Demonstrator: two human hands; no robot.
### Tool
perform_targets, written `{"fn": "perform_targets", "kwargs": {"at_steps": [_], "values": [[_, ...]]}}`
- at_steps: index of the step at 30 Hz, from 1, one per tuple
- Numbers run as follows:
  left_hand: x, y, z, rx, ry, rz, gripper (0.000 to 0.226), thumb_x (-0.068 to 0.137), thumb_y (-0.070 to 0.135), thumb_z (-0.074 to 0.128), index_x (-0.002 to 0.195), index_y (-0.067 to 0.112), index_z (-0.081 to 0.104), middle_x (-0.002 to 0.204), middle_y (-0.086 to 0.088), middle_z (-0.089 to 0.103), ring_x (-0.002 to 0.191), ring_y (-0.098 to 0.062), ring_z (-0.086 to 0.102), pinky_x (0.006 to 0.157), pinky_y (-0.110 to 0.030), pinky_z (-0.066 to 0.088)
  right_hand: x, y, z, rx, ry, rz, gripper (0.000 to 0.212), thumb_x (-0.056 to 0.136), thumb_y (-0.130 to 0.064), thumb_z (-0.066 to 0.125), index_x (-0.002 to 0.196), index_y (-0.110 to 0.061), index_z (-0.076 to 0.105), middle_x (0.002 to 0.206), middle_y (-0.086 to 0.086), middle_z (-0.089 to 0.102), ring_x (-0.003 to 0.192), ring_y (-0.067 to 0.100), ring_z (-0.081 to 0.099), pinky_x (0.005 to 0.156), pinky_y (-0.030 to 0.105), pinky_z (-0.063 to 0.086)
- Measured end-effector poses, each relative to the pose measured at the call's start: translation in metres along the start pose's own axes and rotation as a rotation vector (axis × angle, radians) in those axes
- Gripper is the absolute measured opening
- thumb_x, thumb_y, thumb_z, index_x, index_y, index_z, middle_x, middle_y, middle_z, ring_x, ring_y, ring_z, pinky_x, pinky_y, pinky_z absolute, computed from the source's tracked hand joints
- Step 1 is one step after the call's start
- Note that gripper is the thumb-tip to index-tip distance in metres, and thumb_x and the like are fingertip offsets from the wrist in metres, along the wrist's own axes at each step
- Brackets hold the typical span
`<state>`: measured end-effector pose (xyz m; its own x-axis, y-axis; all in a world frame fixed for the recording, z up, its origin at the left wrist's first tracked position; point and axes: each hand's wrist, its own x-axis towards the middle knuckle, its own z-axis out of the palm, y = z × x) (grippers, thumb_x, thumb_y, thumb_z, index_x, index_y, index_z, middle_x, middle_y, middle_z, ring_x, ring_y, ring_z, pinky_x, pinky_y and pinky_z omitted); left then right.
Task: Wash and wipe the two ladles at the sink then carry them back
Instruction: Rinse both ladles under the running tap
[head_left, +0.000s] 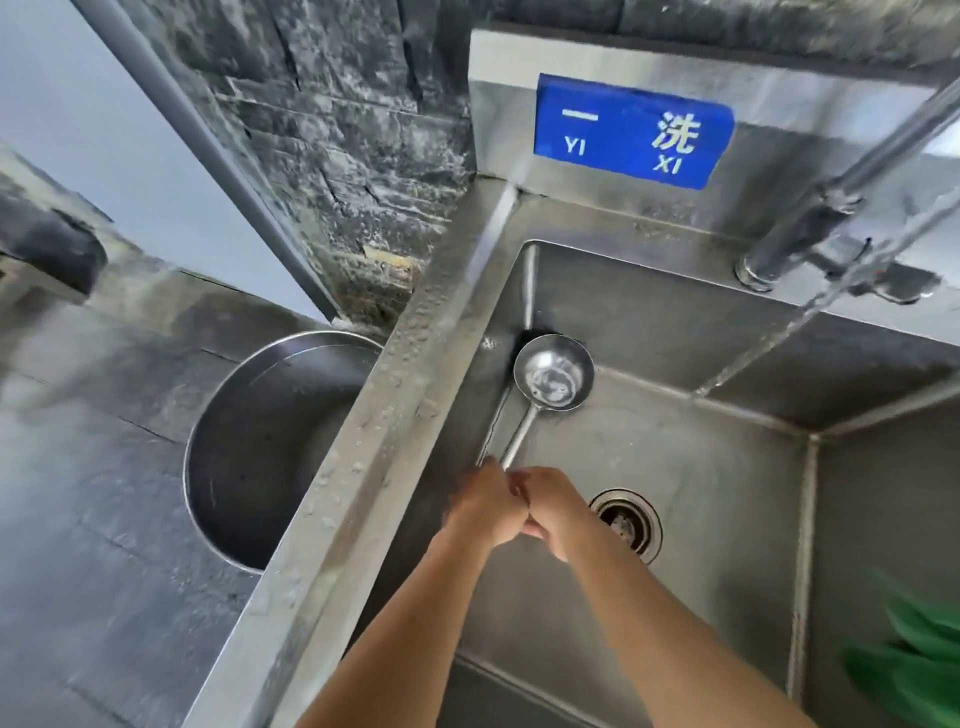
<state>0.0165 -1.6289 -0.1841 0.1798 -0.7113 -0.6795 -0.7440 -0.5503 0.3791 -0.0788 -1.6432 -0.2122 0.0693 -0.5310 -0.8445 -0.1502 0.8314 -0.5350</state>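
Head view: ladle (553, 371) bowl-up in sink (675, 322)
Left hand (485, 506): gripping ladle handle
Right hand (553, 512): pressed against left, gripping handle

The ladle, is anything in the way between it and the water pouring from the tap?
No, nothing visible is. The ladle is in the sink, its bowl left of the water stream, with only bare sink floor between them. The left hand and right hand clasp its handle end.
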Motion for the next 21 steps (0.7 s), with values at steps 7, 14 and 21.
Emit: {"fn": "perform_targets", "kwargs": {"at_steps": [7, 14, 21], "values": [[0.018, -0.016, 0.007, -0.033, -0.002, 0.011, 0.059, 0.078, 0.018, 0.07, 0.131, 0.01, 0.046, 0.119, -0.01, 0.066, 0.11, -0.031, 0.064, 0.089, -0.043, 0.055, 0.014, 0.007, 0.014, 0.111, 0.028, -0.012, 0.014, 0.098, -0.011, 0.057, 0.106, -0.004, 0.066, 0.085, 0.007, 0.063, 0.072, 0.022, 0.061, 0.069, 0.035, 0.056], [0.001, -0.016, 0.003, 0.019, -0.084, 0.109, 0.051, 0.053, 0.036, 0.083, 0.101, 0.023, 0.071, 0.098, 0.002, 0.075, 0.091, -0.019, 0.07, 0.072, -0.027, 0.055, 0.0, 0.013, 0.007, 0.151, 0.06, -0.018, 0.007, 0.095, -0.008, 0.062, 0.097, -0.006, 0.068, 0.079, 0.004, 0.065, 0.065, 0.016, 0.063, 0.052, 0.023, 0.055], [-0.049, 0.008, -0.011, 0.148, -0.127, 0.201, 0.026, 0.093, 0.019, 0.05, 0.116, 0.012, 0.062, 0.109, -0.004, 0.07, 0.101, -0.023, 0.065, 0.079, -0.028, 0.049, -0.033, 0.008, -0.016, 0.263, 0.069, 0.078, 0.016, 0.096, -0.006, 0.064, 0.084, 0.004, 0.066, 0.053, 0.007, 0.06, 0.036, 0.011, 0.05, 0.042, 0.022, 0.04]]}}
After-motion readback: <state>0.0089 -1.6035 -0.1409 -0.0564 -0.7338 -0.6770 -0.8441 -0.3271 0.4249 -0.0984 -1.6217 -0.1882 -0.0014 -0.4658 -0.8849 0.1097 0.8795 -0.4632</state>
